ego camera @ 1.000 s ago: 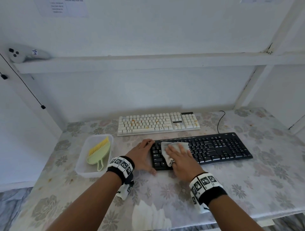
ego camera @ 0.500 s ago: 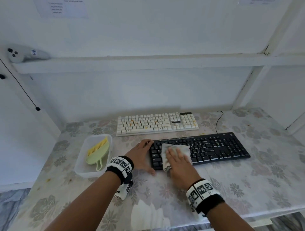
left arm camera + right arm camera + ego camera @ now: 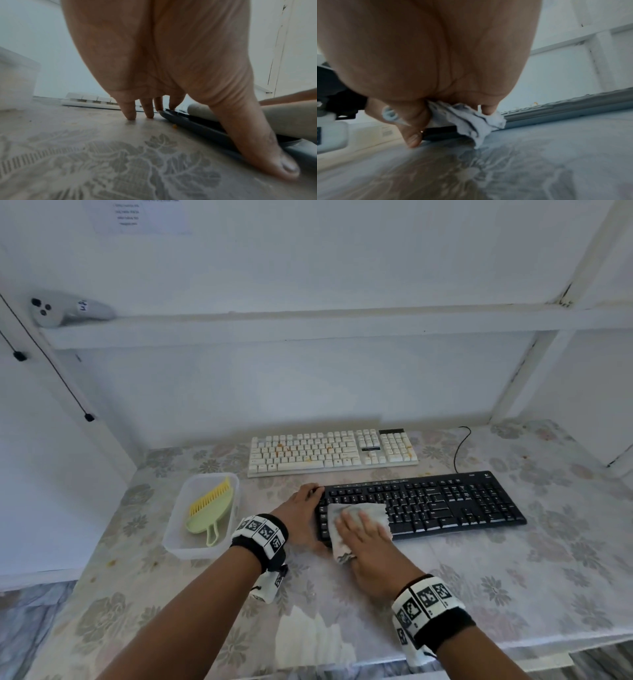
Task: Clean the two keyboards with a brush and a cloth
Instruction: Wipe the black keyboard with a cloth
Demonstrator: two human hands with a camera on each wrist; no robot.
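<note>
Right hand (image 3: 363, 537) lies flat, fingers straight, pressing a pale cloth (image 3: 356, 517) onto the left end of the black keyboard (image 3: 445, 501); its thumb tucks the cloth's near edge in the right wrist view. Left hand (image 3: 301, 508) is spread open, bracing the keyboard's left end, fingertips on the table (image 3: 513, 577). The keyboard's long axis runs left-right, so the unwiped keys stretch rightward from the cloth; the right hand is the nearer one. White keyboard (image 3: 332, 451) sits behind, stained orange, untouched. Brush (image 3: 209, 508) lies in a plastic tray (image 3: 178, 539) left of the hands. Keys under the cloth are hidden; both wrist views are mostly palm.
</note>
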